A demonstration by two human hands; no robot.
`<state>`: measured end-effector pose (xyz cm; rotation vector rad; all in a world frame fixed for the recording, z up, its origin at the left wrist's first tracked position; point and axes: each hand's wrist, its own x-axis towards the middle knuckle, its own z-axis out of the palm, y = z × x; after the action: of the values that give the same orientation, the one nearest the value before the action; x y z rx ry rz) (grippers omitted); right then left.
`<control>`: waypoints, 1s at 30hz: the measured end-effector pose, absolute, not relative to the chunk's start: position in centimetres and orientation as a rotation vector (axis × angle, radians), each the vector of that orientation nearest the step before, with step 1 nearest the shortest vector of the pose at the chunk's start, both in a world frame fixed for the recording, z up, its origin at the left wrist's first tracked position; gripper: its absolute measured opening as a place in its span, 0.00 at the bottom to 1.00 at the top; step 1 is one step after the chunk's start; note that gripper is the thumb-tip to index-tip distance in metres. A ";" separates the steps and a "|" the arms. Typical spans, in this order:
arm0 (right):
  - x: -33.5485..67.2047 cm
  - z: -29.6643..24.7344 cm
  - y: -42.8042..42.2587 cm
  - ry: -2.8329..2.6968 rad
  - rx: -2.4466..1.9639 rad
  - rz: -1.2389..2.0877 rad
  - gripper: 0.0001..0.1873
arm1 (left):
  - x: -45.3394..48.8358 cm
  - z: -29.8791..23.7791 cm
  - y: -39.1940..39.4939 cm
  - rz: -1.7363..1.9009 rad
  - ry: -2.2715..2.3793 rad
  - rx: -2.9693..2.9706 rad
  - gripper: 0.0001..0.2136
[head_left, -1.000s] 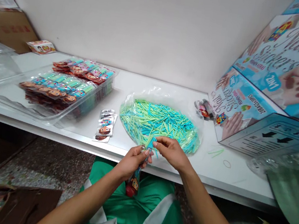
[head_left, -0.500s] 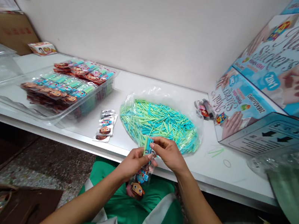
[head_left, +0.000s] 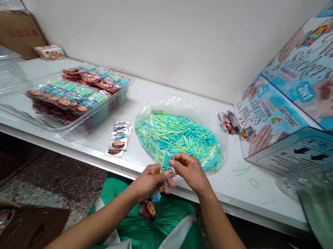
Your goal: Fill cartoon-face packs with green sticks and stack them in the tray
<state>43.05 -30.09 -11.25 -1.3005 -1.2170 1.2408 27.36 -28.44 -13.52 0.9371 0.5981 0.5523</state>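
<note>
My left hand (head_left: 147, 180) is closed on a small clear packet (head_left: 151, 203) printed with a cartoon face, which hangs below my fingers over my green lap. My right hand (head_left: 190, 171) pinches a little bundle of blue and green sticks (head_left: 166, 160) at the packet's top, touching my left fingers. Just beyond both hands, a large heap of the same sticks (head_left: 180, 137) lies on a clear plastic bag on the white table (head_left: 134, 165).
A clear tray (head_left: 62, 101) of filled cartoon packets sits at left, with a few flat packets (head_left: 119, 138) beside it. Nail Stickers cartons (head_left: 310, 92) are stacked at right. Loose sticks (head_left: 241, 168) and a rubber band (head_left: 253, 183) lie near them. Brown cardboard (head_left: 8, 223) lies on the floor.
My right hand brought the stick bundle upright against the packet top. The packet swung and turned slightly under my left hand. The view shifted a little.
</note>
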 end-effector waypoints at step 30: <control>42.6 -10.7 -30.7 -1.330 -1.357 1.143 0.09 | 26.9 -13.5 -28.5 0.487 0.541 0.925 0.17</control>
<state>42.58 -30.73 -10.72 -1.3569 -1.3296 1.1434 26.86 -28.47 -13.51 0.9247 0.5406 0.4865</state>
